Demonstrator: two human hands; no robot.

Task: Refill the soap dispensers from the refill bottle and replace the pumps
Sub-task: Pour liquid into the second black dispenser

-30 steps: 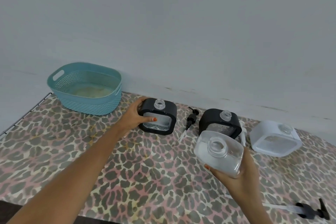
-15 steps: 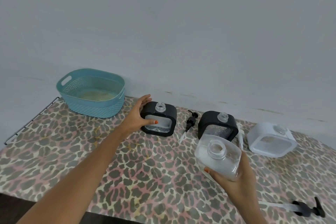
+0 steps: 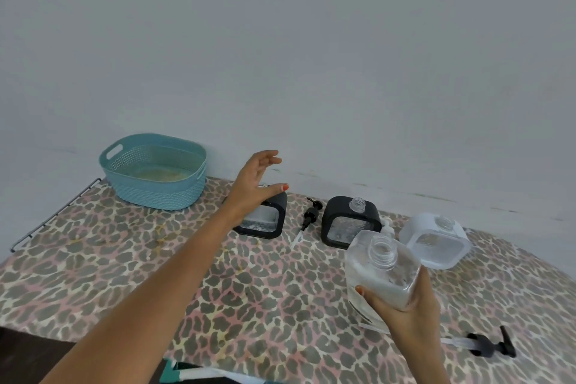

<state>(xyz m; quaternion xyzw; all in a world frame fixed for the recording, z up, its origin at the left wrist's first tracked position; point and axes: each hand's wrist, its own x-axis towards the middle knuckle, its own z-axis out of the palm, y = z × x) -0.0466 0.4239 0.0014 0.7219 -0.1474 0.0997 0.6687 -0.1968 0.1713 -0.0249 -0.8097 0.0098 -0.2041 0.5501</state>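
My right hand (image 3: 411, 321) grips a clear uncapped refill bottle (image 3: 381, 271) tilted above the table, liquid inside. My left hand (image 3: 254, 184) hovers with spread fingers just above the left black dispenser (image 3: 268, 218), hiding its neck; it holds nothing. A second black dispenser (image 3: 350, 221) with an open neck stands to the right, and a white dispenser (image 3: 436, 240), also open, is further right. One black pump (image 3: 308, 218) lies between the black dispensers. Another black pump (image 3: 489, 346) lies near the front right.
A teal perforated basket (image 3: 156, 171) sits at the back left on the leopard-print table cover (image 3: 249, 305). A pale wall runs behind the table. A white pump part (image 3: 387, 225) peeks out behind the refill bottle.
My left hand let go of the left black dispenser and rose above it with fingers spread. The right hand kept holding the refill bottle, and the view shifted slightly.
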